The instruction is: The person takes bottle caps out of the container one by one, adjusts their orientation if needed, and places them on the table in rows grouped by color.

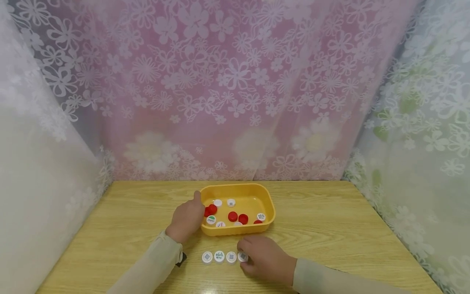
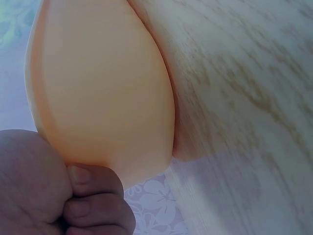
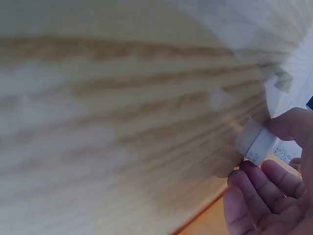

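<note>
Four-sided and shallow, a yellow plastic basin [image 1: 238,231] holds several red bottle caps [image 1: 233,216] and several white ones [image 1: 261,217]. My left hand [image 1: 186,216] grips the basin's left rim; in the left wrist view its curled fingers [image 2: 100,213] lie against the outer wall. In front of the basin, white printed bottle caps [image 1: 219,256] stand in a short row, print side up. At the row's right end, my right hand [image 1: 267,258] pinches another white bottle cap [image 3: 260,146] between thumb and fingers, close by the table surface. Part of that cap is hidden by the fingers in the head view.
The wood-grain table [image 1: 323,245] extends to both sides of the basin. A pink floral curtain [image 1: 235,102] hangs behind its back edge, with pale floral curtains [image 1: 433,143] along the left and right. A small dark object [image 1: 181,259] shows by the left cuff.
</note>
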Demonstrator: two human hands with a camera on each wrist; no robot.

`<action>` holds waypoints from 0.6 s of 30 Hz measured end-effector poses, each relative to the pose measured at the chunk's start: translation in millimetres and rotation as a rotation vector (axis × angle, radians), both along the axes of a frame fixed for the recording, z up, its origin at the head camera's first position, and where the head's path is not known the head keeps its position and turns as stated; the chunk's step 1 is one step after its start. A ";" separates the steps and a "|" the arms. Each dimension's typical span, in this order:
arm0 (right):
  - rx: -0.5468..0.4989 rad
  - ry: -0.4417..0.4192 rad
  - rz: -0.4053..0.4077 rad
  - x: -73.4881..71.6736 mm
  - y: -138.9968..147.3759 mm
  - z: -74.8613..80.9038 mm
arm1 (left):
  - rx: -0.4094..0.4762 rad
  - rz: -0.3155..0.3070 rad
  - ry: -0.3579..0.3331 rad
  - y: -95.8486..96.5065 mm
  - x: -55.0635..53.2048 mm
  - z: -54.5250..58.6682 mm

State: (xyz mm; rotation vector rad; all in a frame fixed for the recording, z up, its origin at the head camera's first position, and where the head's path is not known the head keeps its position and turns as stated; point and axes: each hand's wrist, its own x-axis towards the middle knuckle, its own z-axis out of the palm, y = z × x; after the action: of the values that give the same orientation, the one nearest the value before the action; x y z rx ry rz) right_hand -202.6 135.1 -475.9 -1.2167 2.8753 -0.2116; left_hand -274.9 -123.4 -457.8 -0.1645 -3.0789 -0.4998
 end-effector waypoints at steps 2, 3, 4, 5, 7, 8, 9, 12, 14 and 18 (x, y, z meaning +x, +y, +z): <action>0.008 -0.010 -0.006 -0.4 -1.0 1.5 | 0.004 0.004 -0.012 0.1 -1.2 0.2; 0.012 -0.015 -0.007 -0.6 -1.3 1.9 | 0.008 0.002 -0.017 0.0 -1.3 0.3; 0.014 -0.020 -0.007 -0.6 -1.6 2.4 | 0.017 0.003 -0.021 -0.2 -1.3 0.3; 0.017 -0.023 -0.008 -0.7 -1.9 2.9 | 0.027 0.004 -0.025 -0.4 -1.3 0.3; 0.021 -0.031 -0.008 -1.0 -2.6 3.4 | 0.049 0.008 -0.033 -1.0 -0.6 0.2; 0.023 -0.035 -0.008 -1.2 -3.2 3.6 | 0.057 0.010 -0.032 -1.3 -0.3 0.0; 0.025 -0.041 -0.008 -1.5 -3.8 3.8 | 0.060 0.011 -0.029 -1.8 -0.2 -0.4; 0.034 -0.059 -0.011 -2.3 -6.1 4.8 | 0.067 0.015 -0.017 -2.9 0.4 -0.3; 0.042 -0.069 -0.015 -2.6 -7.3 6.0 | 0.062 0.011 -0.009 -2.9 0.0 -0.3; 0.053 -0.072 -0.013 -2.5 -7.7 8.5 | 0.069 0.006 -0.009 -1.4 -0.3 0.7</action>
State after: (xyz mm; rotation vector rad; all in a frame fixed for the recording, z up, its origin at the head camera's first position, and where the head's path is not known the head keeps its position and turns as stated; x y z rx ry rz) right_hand -205.1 127.5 -467.4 -1.1569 2.8096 -0.1747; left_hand -275.2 -124.8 -457.1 -0.1525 -3.0644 -0.6077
